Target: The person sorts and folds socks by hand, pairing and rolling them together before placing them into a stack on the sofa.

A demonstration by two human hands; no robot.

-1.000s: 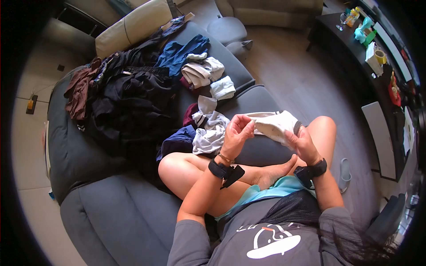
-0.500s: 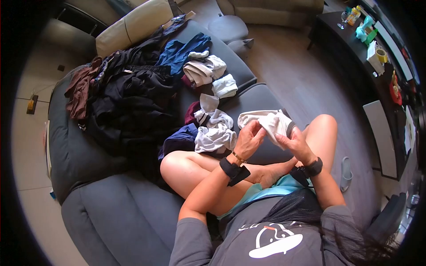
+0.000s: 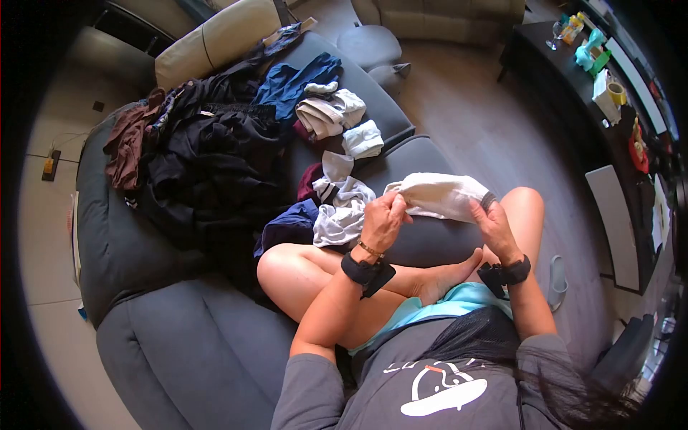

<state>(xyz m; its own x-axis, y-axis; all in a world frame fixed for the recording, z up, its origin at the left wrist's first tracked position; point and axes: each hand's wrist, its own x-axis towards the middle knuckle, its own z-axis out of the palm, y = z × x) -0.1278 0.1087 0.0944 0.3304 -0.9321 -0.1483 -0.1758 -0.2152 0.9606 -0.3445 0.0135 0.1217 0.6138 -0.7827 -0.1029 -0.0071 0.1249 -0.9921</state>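
Stretched lengthwise between my hands is an off-white sock point(image 3: 441, 195) with a dark grey band at its right end. My left hand point(image 3: 383, 222) pinches the sock's left end. At the grey-banded end, my right hand point(image 3: 494, 228) grips the fabric between thumb and fingers. The sock hangs over the grey sofa seat, above my crossed legs. Just left of my left hand lie crumpled pale grey and white socks point(image 3: 340, 215), beside navy cloth point(image 3: 292, 223) and a maroon piece point(image 3: 309, 183).
Farther back on the sofa point(image 3: 197, 322) are folded white socks point(image 3: 363, 140), a beige and white bundle point(image 3: 322, 116), blue cloth point(image 3: 297, 79) and a large heap of black clothes point(image 3: 215, 158). A dark cabinet point(image 3: 530, 54) with small items stands right; a slipper point(image 3: 558, 283) lies on the floor.
The sock went from bunched to pulled out straight. My left hand moved left and my right hand slightly right, widening the gap between them.
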